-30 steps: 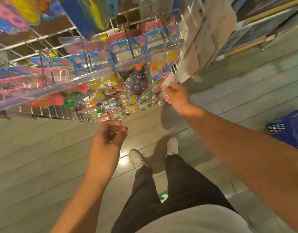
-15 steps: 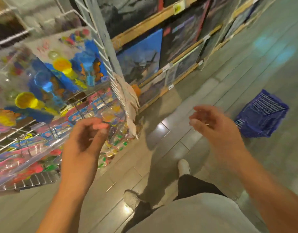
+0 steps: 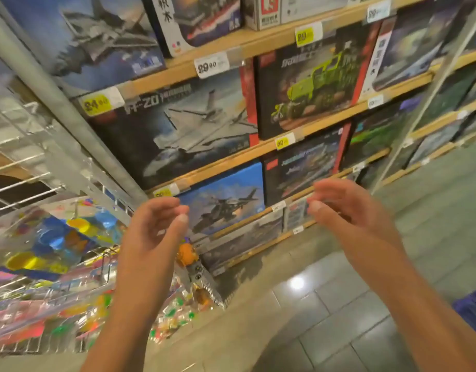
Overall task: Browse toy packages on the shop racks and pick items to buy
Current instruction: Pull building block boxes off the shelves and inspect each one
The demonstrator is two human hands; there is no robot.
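Both hands empty: left hand (image 3: 150, 232) and right hand (image 3: 349, 210) hover, fingers loosely curled, apart. Large cardboard toy boxes (image 3: 220, 202) sit on the wooden shelves (image 3: 279, 146) ahead; grip one box by both side edges.

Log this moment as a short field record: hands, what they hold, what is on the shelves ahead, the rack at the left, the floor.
left hand: raised, fingers loosely curled, holding nothing
right hand: raised, fingers loosely curled, holding nothing
shelves ahead: wooden shelves stacked with boxed building sets
boxes seen: white jet box; green truck box; helicopter box
price tags: yellow and white, on the shelf edges; digits blurred
left rack: wire rack with hanging toy packages
floor: grey tiles; part of a blue basket at the right edge
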